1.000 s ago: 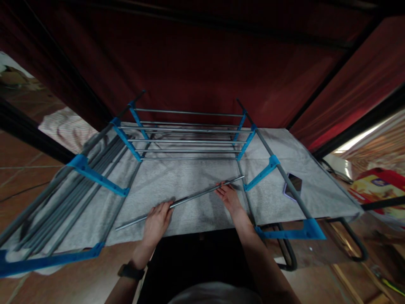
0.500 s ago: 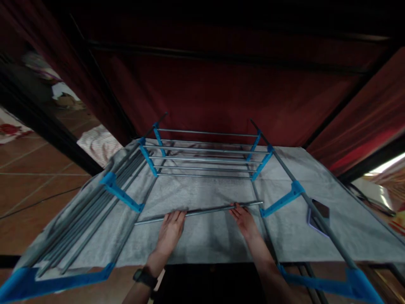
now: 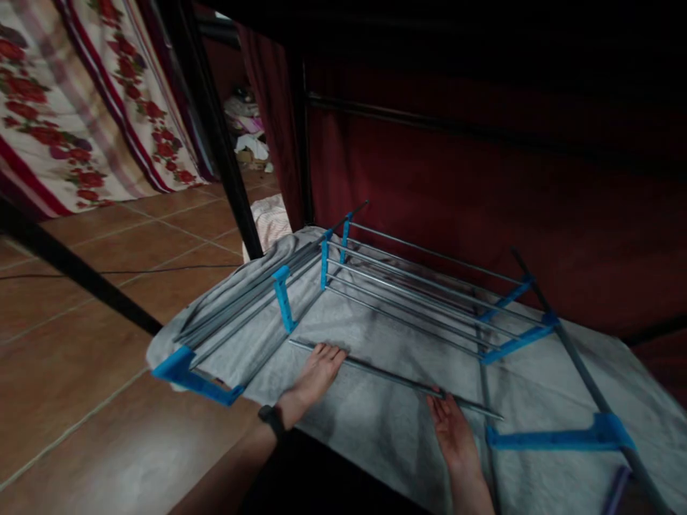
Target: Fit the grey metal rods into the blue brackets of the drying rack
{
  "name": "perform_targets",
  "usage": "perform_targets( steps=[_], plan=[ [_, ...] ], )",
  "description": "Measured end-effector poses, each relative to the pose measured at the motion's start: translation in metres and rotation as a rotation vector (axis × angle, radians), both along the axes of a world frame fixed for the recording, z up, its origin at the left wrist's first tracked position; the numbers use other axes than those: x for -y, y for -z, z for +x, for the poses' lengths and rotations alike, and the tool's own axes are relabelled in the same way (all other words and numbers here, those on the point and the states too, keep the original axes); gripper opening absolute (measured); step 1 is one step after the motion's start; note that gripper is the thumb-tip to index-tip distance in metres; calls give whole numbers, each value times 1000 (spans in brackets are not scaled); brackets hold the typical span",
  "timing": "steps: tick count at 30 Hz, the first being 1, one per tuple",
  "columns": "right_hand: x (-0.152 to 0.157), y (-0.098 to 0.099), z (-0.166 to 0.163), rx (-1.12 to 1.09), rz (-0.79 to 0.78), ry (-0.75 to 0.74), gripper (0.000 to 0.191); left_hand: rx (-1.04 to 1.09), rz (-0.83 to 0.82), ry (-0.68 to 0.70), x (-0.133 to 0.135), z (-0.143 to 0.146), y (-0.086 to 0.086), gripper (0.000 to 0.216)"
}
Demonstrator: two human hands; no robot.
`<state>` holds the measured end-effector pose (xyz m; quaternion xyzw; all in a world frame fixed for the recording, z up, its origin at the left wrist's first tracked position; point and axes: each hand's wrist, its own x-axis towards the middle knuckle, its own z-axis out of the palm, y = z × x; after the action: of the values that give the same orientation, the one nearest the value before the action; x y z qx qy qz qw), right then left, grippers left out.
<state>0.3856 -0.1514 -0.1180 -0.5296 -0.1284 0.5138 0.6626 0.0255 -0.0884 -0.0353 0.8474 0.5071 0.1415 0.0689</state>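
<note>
Two hands (image 3: 316,370) (image 3: 454,433), one loose rod (image 3: 391,378), one grey cloth (image 3: 386,429).

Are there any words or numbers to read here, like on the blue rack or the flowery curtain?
No text can be read. The curtain shows only flowers and stripes; the rack and rod are plain; the watch shows no face.

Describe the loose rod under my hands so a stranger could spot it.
On the grey cloth over the tiled floor lies a blue-jointed rack. Nearer the camera lies a thin metal rod, left hand and right hand touching it. Unlike its neighbours, it sits in no blue joint.
</note>
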Motion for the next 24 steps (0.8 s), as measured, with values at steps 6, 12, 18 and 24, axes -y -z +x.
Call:
perform_targets(
  steps=[6,12,18,24],
  plan=[
    [-6,-5,-4,-45,24,37,17,-70,46,7,1,5,-28,34],
    [-19,-19,-13,-95,85,-8,23,-66,44,-26,-3,5,-41,36],
    [-33,-33,-17,-137,144,37,20,33,9,-44,18,-1,-26,29],
    [-39,-44,-56,-219,104,-100,19,170,205,-54,36,-7,-28,32]
  ],
)
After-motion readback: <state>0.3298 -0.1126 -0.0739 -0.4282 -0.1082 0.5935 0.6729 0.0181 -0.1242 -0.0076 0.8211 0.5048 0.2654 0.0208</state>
